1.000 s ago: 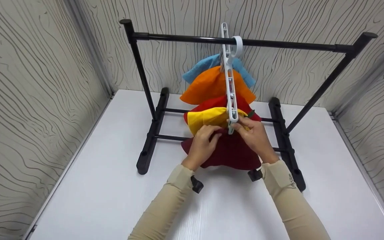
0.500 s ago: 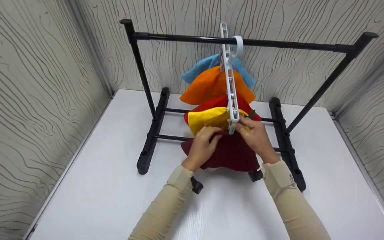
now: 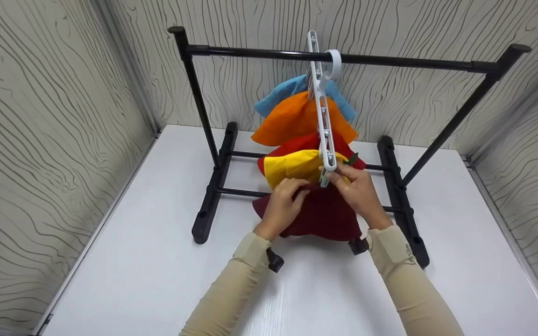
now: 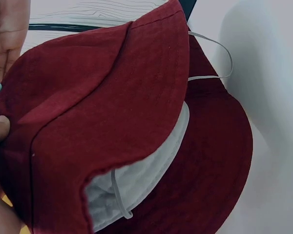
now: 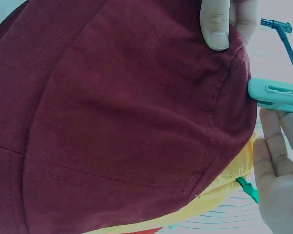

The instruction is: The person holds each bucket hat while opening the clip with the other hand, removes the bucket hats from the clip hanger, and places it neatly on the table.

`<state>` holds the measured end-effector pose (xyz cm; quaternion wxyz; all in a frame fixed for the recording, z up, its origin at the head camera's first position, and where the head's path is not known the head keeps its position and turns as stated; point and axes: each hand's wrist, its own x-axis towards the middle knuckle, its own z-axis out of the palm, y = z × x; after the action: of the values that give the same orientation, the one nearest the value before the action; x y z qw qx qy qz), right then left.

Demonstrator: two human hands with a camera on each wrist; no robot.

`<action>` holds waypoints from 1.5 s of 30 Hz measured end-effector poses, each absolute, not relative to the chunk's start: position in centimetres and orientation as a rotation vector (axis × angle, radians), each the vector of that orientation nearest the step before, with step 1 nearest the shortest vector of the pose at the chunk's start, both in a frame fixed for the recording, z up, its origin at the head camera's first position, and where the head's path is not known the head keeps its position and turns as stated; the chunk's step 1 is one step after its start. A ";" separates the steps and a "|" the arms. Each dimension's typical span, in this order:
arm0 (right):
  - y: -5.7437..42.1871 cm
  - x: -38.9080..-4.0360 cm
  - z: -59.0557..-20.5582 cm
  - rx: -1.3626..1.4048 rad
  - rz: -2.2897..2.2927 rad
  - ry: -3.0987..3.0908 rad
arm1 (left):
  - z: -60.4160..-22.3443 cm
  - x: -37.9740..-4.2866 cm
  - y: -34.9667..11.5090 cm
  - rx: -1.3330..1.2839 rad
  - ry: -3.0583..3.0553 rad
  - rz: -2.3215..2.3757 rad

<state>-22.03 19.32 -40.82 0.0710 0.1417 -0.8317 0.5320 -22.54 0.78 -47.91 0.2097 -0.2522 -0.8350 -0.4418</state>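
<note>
A maroon bucket hat [image 3: 325,214] hangs crown up below the near end of a white hanger [image 3: 321,105]. My left hand [image 3: 282,207] pinches its crown between thumb and fingers; the thumb [image 5: 217,29] lies on the cloth. At the hanger's end my right hand [image 3: 360,193] holds a pale green clip [image 3: 324,179] between thumb and index finger. The clip's tip [image 5: 259,90] is right at the edge of the hat's crown. Under the brim, in the left wrist view, show a light grey lining [image 4: 161,161] and a thin pale cord loop [image 4: 229,56].
A yellow hat [image 3: 290,165], a red hat [image 3: 292,145], an orange hat [image 3: 283,119] and a light blue hat [image 3: 278,95] hang behind along the hanger. The hanger hooks over the top bar [image 3: 404,61] of a black rack. Patterned walls [image 3: 40,140] enclose the white table [image 3: 124,242].
The maroon hat's right lower edge has shifted slightly left and down, and the hanger's near end a little right. Both hands keep nearly the same place and hold.
</note>
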 end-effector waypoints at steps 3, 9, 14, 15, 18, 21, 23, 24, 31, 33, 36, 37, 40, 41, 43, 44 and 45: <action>19.6 -22.3 -41.3 0.446 1.596 -2.488 | -47.9 -22.5 0.7 -0.697 -2.325 -1.240; 19.5 -22.2 -41.5 0.463 1.574 -2.486 | -48.0 -22.5 0.5 -0.691 -2.335 -1.247; 19.3 -22.1 -41.7 0.452 1.537 -2.498 | -48.1 -22.4 0.4 -0.710 -2.329 -1.233; 19.3 -22.1 -41.7 0.449 1.539 -2.498 | -48.1 -22.4 0.4 -0.715 -2.328 -1.235; 19.3 -22.1 -41.7 0.450 1.547 -2.499 | -48.1 -22.3 0.3 -0.714 -2.330 -1.238; 19.4 -22.0 -41.7 0.453 1.562 -2.500 | -48.2 -22.3 0.3 -0.703 -2.335 -1.245; 19.3 -22.0 -41.7 0.454 1.572 -2.494 | -48.2 -22.3 0.2 -0.695 -2.339 -1.248; 19.3 -22.0 -41.7 0.453 1.579 -2.489 | -48.3 -22.3 0.2 -0.693 -2.341 -1.251; 19.2 -21.9 -41.7 0.436 1.569 -2.501 | -48.6 -22.2 -0.3 -0.657 -2.364 -1.266; 19.1 -21.9 -41.7 0.427 1.568 -2.512 | -48.7 -22.2 -0.5 -0.650 -2.366 -1.266; 19.2 -21.8 -41.7 0.433 1.568 -2.524 | -48.8 -22.2 -0.8 -0.641 -2.365 -1.265; 19.2 -21.8 -41.8 0.437 1.569 -2.527 | -48.9 -22.2 -0.9 -0.641 -2.361 -1.264; 19.1 -21.8 -41.8 0.440 1.559 -2.542 | -49.1 -22.2 -1.2 -0.642 -2.337 -1.265; 19.1 -21.7 -41.8 0.439 1.560 -2.547 | -49.2 -22.2 -1.3 -0.646 -2.324 -1.264; 19.1 -21.7 -41.8 0.428 1.556 -2.558 | -49.4 -22.2 -1.5 -0.653 -2.298 -1.264; 19.1 -21.7 -41.8 0.424 1.556 -2.562 | -49.5 -22.2 -1.6 -0.655 -2.285 -1.264; 19.0 -21.7 -41.8 0.423 1.561 -2.564 | -49.5 -22.2 -1.7 -0.657 -2.273 -1.268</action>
<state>-21.70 19.04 -41.84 0.0549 0.1394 -0.8445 0.5142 -22.23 -1.68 -49.55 0.2264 -0.2384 -0.8248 -0.4600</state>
